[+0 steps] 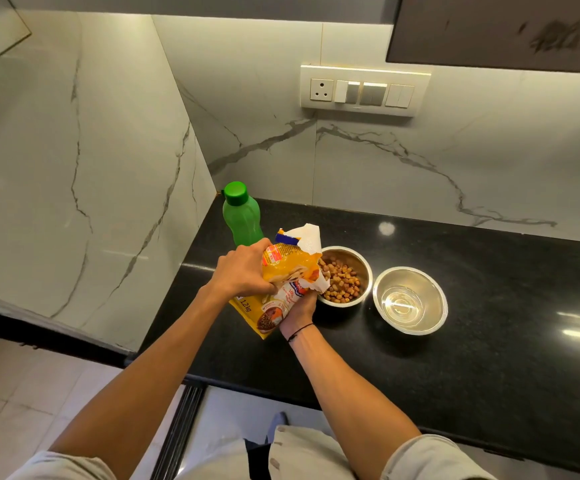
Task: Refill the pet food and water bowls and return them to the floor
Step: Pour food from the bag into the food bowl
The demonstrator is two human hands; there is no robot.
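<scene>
Seemingly well along: food bowl at frame centre holds kibble, water bowl just right of it holds clear water, both on the counter, not yet on the floor. Left hand grips the bag from above, right hand curls under it, mouth tipped over the food bowl. Whether kibble is falling is unclear; the bag hides the bowl's left rim and the base of the capped bottle.

— How's the light where you stand?
— Bright, warm strip glow from under the cabinet above me, washing the marble wall.
— Any glare?
— White spots on my black tabletop, and shine inside the steel bowl.
— Sharp?
— Mostly; edges bow outward, slightly soft.
</scene>
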